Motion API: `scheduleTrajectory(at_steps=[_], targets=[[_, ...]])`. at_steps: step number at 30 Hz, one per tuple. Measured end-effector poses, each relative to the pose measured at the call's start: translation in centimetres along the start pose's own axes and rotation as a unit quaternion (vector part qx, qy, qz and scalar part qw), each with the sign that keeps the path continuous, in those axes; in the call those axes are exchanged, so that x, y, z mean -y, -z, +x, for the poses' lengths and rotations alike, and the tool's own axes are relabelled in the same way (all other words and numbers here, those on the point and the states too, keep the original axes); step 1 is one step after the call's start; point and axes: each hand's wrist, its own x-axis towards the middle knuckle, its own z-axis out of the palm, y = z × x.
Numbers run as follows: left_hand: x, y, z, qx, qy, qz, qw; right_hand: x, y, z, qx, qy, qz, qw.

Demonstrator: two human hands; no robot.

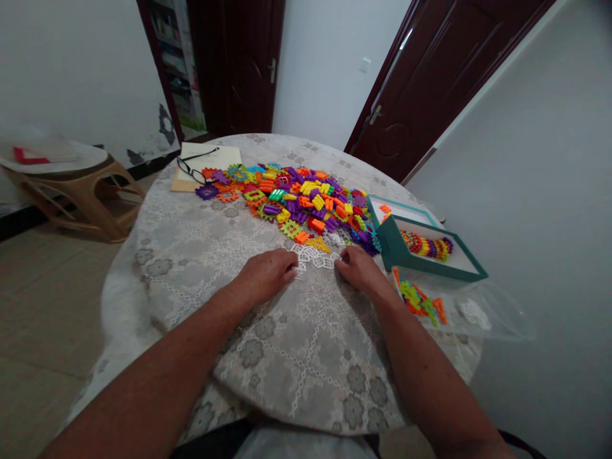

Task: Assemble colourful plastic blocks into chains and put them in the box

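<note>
Head view: left hand (268,274), right hand (359,268) curled, fingertips pinching white lattice pieces (315,256).

1 view | head-worn | faces forward and down | close over round table (201,255) | doors beyond

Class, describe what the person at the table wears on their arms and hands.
Nothing shows on them: both forearms are bare with no sleeves in view, and the left hand and right hand have no gloves. No watch, ring or bracelet is visible.
</note>
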Motion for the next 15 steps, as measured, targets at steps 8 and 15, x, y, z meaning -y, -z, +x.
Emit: scheduleTrajectory(at_steps=[8,15], targets=[[0.1,-0.1,0.0,0.003,0.005,0.0,1.0,0.6,0.3,-0.6,-0.067,-0.037,0.168,0.983],[-0.4,0.2,-0.2,-0.005,0.0,-0.003,1.0,3.3,-0.3,-1.6,0.007,0.011,0.343,0.939]])
